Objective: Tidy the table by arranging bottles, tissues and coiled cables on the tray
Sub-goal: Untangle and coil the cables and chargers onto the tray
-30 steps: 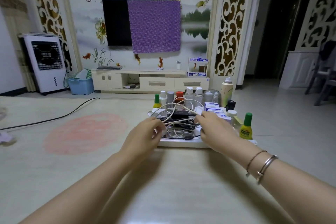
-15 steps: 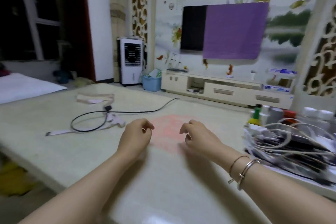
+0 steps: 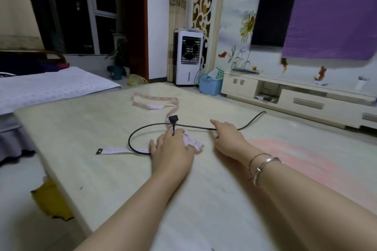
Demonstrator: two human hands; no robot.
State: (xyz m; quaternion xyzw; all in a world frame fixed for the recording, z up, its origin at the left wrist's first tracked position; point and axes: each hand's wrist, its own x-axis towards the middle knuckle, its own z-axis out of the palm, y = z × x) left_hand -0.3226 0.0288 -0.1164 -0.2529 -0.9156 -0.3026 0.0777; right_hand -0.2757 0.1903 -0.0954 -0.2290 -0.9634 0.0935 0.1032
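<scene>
Risk: black cable tangled with tape measure drags it along. Left hand open on both; right hand open, touching cable.

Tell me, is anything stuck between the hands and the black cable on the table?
Nothing visible blocks it. The left hand is already at the black cable near its plug end, and the right hand reaches it further along. A pink measuring tape lies tangled under the cable, though, and may drag along. The tray is out of view.

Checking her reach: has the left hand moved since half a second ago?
Yes. The left hand went forward onto the black cable, which lay beyond it before.
</scene>
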